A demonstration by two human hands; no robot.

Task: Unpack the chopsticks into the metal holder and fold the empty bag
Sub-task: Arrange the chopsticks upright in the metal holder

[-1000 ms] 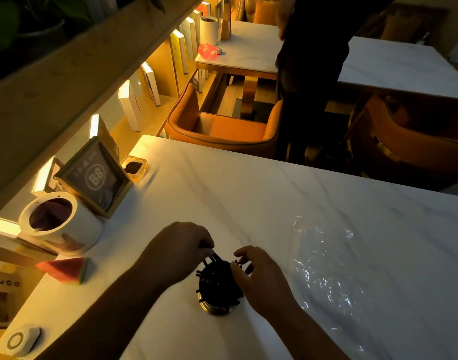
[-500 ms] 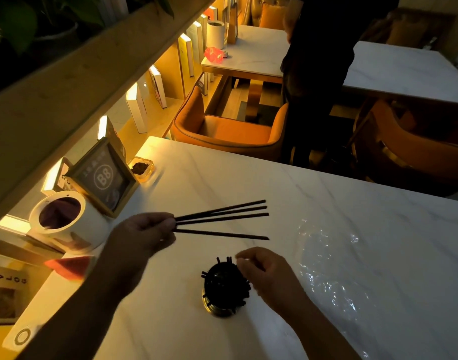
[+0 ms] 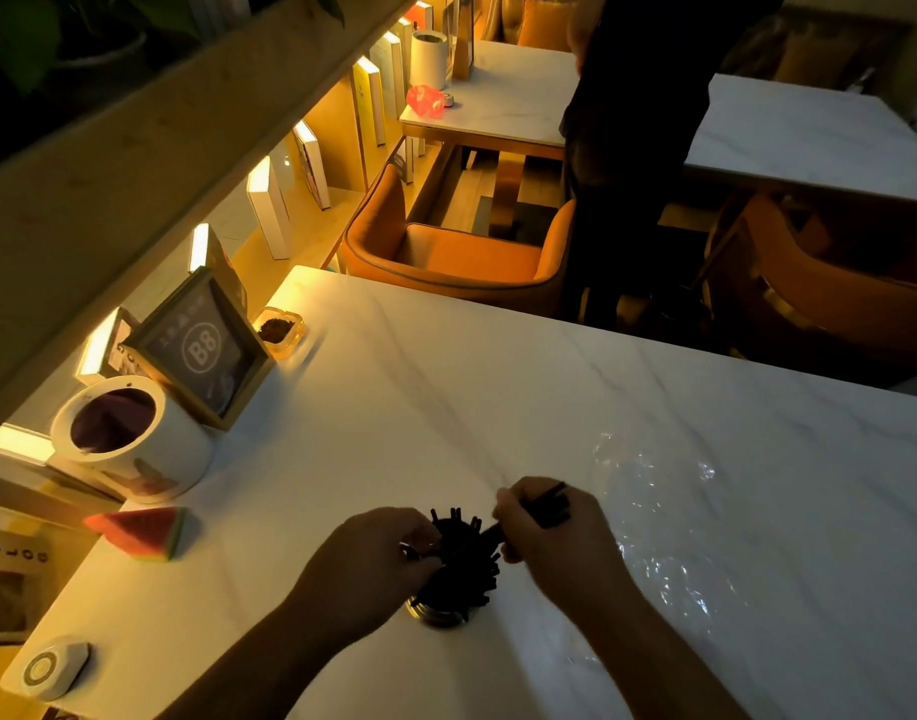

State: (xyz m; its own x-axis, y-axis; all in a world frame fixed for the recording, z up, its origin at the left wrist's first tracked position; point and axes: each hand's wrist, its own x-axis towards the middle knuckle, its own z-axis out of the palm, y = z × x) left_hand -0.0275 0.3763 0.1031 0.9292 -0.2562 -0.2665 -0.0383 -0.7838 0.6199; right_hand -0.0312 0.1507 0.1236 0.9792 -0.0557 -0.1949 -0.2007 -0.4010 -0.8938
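We see one marble bench under both hands, with one clear empty bag lying flat on it to the right. Half a second ago our left hand held a few black chopsticks out level above the bench; now it is back down at the holder's left side, fingers curled against it, though we cannot tell if it truly grips. Our right hand, which then hovered empty-looking at the holder's rim, is closed around several chopsticks, their count too dark to tell. One metal holder stands between the hands, packed with chopsticks fanning outward. One white cup by the bench's left edge holds something dark.
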